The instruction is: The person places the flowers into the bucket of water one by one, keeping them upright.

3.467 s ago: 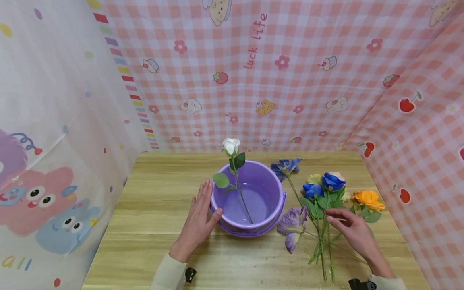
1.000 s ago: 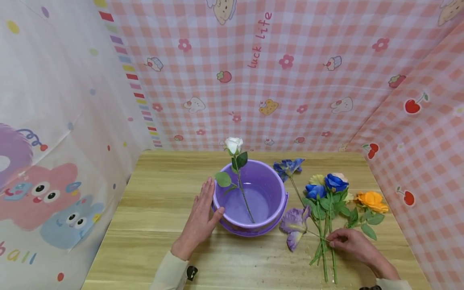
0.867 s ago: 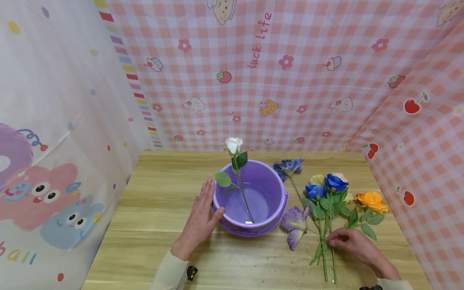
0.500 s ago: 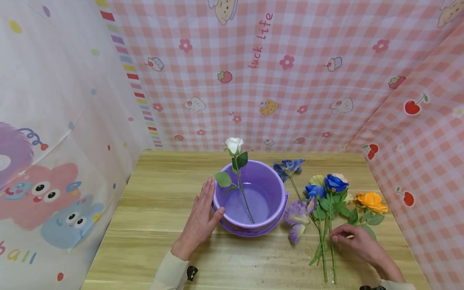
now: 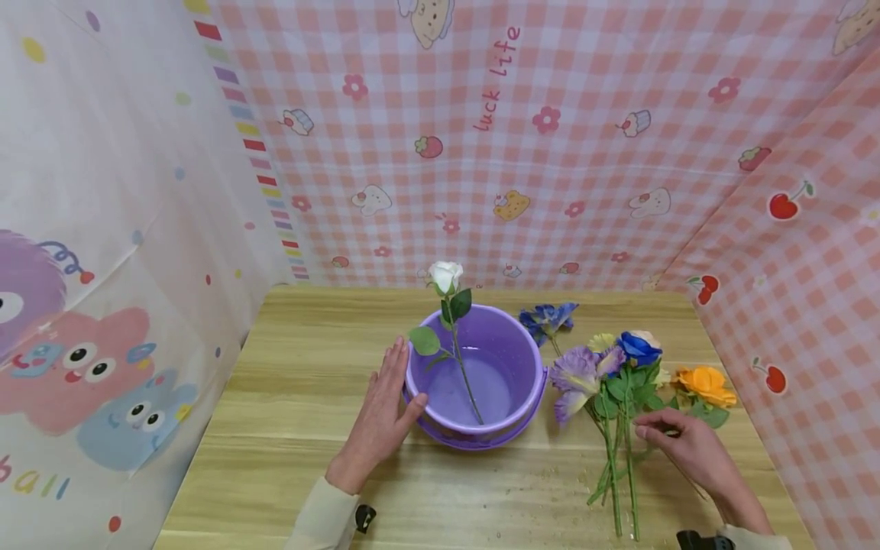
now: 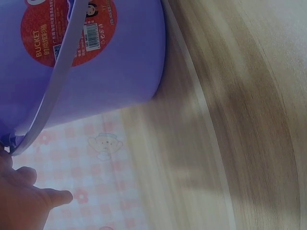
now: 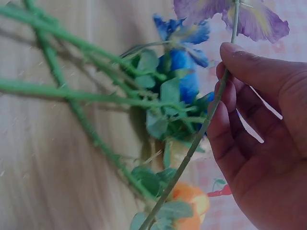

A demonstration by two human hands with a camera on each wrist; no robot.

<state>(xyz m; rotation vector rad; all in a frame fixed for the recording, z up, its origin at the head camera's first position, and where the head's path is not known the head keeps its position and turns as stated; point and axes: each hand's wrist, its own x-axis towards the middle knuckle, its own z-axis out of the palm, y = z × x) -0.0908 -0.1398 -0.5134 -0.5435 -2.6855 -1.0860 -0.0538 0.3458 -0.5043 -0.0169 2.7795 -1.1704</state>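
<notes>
My right hand [image 5: 697, 447] pinches the stem of a purple iris [image 5: 577, 376] between thumb and fingertips. In the right wrist view the iris stem [image 7: 192, 146] runs down past the palm, with the purple petals [image 7: 261, 21] above the thumb. On the left, my left hand [image 5: 374, 416] rests with straight fingers against the side of a purple bucket [image 5: 474, 439]. A white rose [image 5: 447, 276] leans in the bucket, its stem reaching down inside. In the left wrist view the bucket's wall [image 6: 115, 81] and handle [image 6: 60, 72] show beside the fingers.
Near the right hand lie a blue rose [image 5: 639, 347], an orange flower [image 5: 706, 384] and several green stems [image 5: 612, 481]. A blue iris [image 5: 548, 317] lies behind the bucket's right side. Patterned cloth [image 5: 495, 168] hangs behind the wooden table [image 5: 275, 458].
The right hand moved down the stems, took hold of the purple iris and lifted it up and to the right, off the table. The left hand stays on the bucket.
</notes>
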